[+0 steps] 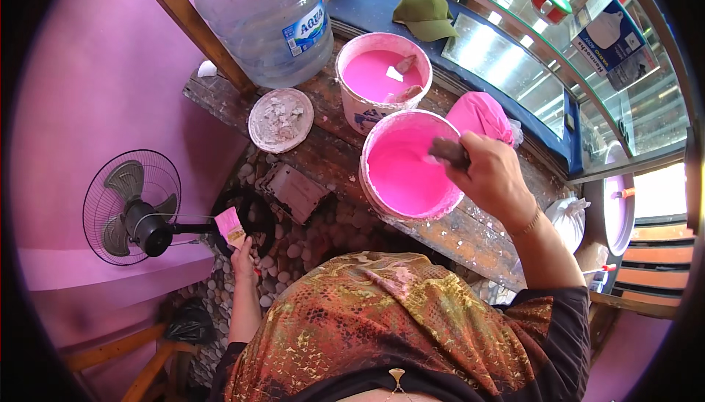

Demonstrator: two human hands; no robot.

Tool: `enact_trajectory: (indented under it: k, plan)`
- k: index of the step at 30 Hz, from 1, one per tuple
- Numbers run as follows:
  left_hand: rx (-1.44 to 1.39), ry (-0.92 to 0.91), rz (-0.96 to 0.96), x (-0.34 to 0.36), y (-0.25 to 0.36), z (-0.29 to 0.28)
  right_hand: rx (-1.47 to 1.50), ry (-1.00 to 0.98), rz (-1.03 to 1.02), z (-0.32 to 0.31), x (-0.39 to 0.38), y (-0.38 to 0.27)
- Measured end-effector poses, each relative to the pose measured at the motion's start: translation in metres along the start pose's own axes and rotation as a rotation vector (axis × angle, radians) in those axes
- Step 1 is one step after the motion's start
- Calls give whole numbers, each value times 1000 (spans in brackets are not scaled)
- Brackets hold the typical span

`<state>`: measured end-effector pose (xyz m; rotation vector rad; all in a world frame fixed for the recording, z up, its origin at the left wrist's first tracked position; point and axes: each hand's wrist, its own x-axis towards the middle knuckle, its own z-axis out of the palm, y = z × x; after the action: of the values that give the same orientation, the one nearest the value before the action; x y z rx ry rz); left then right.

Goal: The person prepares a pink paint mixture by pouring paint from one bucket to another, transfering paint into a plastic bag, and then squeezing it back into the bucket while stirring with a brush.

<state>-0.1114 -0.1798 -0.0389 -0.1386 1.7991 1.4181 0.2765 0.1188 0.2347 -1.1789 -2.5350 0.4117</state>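
My left hand point(245, 261) is closed round the handle of a paintbrush point(231, 222). The brush's wide bristles are coated pink and point up, well left of the buckets. My right hand point(493, 171) grips a short, dark brown stick point(448, 152) over the right side of the nearer bucket point(365, 174). The stick's far end meets pink paint point(404, 171) inside that bucket. Just behind it, touching or nearly so, stands a second bucket point(360, 112) of pink paint. Pale chunks and a white scrap show at that paint's right side.
On the wooden bench point(330, 134) stand a large water jug point(272, 27), a paint-crusted lid point(280, 121) and a pink bag point(481, 116). A green cap point(426, 16) lies before a glass display case point(507, 64). A black fan point(139, 218) is at left, above stones point(294, 244).
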Motion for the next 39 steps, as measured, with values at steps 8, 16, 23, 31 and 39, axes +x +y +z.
enact_trajectory:
  k: [8,16,23,31,39]
  plan:
    - [-22,-77,-26,-11,4,24,236,-82,-45,13,-3,-22]
    - [44,-80,-34,-8,-2,16,6,-34,84,0,3,5]
    - [81,-43,-75,-10,-18,11,302,-140,24,8,-7,-17]
    - [114,-102,-46,-11,-11,16,8,25,37,4,3,-3]
    - [135,-90,-103,-12,-29,7,298,-32,-4,22,-3,-14]
